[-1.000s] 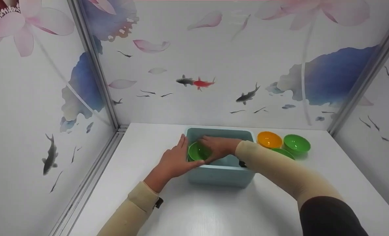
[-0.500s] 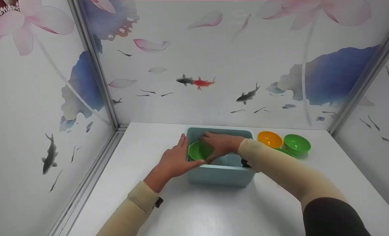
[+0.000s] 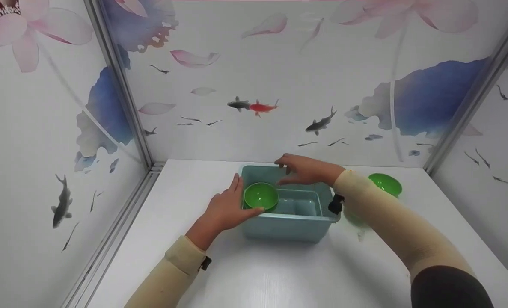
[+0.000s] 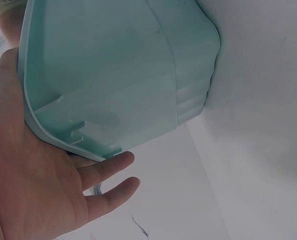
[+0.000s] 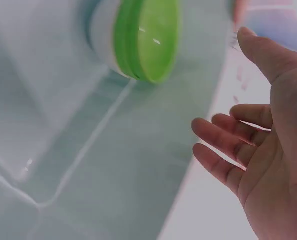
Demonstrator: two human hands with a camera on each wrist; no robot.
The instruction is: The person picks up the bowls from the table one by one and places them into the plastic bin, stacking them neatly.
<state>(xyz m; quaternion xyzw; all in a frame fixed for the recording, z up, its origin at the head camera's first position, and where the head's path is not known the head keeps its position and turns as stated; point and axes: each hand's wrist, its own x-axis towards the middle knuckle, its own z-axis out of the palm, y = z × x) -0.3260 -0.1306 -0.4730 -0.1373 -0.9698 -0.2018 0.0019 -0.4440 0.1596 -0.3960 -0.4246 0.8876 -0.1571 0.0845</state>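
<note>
A light blue plastic basin (image 3: 286, 226) stands on the white table. Inside its left end sits a green bowl (image 3: 261, 196); in the right wrist view, stacked green rims (image 5: 128, 40) show above a whitish lower part. My left hand (image 3: 224, 209) rests against the basin's left front corner, thumb along the front rim and fingers extended. In the left wrist view the palm touches the basin rim (image 4: 32, 120). Above the basin's back rim my right hand (image 3: 309, 169) hovers, fingers loosely bent and holding nothing, apart from the bowls.
To the right of the basin stands another green bowl (image 3: 385, 184). Part of one more green bowl (image 3: 355, 220) shows beside the right forearm, which hides much of that area. Printed wall panels (image 3: 236, 137) enclose the table at the back and sides.
My right hand has let go of the green bowl in the basin and risen back and to the right. The left hand stays at the basin corner. The right forearm now covers the orange bowl.
</note>
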